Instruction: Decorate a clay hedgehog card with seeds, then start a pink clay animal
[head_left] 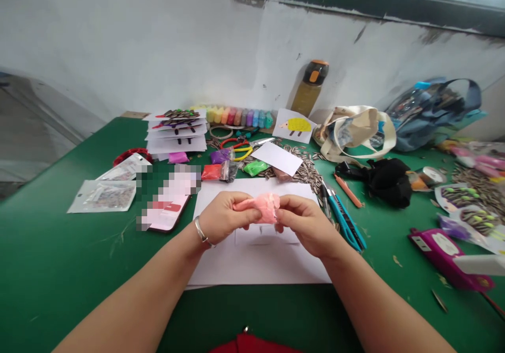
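Between my two hands is a small packet of pink modelling clay point(266, 209), raised over the white paper point(221, 263). My left hand point(226, 215) pinches its left end, where a bit of pink shows above the thumb. At the right edge of the packet, my right hand point(305, 221) grips with thumb and forefinger. Beneath the hands a smaller sheet of paper point(290, 237) lies on the larger one, mostly hidden. Red, purple and green clay packets lie just beyond, among them the green one point(255, 168).
A phone point(171, 200) and bead packets point(104, 196) lie left. Behind are stacked cards point(176, 143), scissors point(242, 150), sunflower seeds point(307, 171) and a hedgehog picture point(294, 125). Blue cutters point(345, 221), a black pouch point(390, 182) and a magenta device point(445, 255) are right. A bottle point(310, 87) stands against the wall.
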### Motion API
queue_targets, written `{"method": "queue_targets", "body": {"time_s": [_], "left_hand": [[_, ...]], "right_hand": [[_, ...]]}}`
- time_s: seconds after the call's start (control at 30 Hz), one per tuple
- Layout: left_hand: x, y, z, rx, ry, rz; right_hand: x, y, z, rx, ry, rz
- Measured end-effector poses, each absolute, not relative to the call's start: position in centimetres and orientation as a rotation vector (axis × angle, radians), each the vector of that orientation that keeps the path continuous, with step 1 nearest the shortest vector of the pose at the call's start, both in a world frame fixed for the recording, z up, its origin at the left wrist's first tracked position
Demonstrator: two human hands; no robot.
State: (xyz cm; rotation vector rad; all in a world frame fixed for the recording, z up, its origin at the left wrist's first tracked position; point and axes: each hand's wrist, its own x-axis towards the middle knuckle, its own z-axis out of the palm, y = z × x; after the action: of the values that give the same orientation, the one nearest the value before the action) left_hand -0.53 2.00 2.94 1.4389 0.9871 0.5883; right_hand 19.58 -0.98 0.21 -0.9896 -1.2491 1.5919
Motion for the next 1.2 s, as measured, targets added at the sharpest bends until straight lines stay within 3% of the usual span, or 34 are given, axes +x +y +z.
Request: {"method": "queue_targets", "body": {"time_s": [1.2], "left_hand": [[0.2, 1.9, 2.0, 1.338, 0.968, 0.641]], "right_hand": [[18.3, -1.8, 0.5, -1.036, -1.329, 1.49]]}}
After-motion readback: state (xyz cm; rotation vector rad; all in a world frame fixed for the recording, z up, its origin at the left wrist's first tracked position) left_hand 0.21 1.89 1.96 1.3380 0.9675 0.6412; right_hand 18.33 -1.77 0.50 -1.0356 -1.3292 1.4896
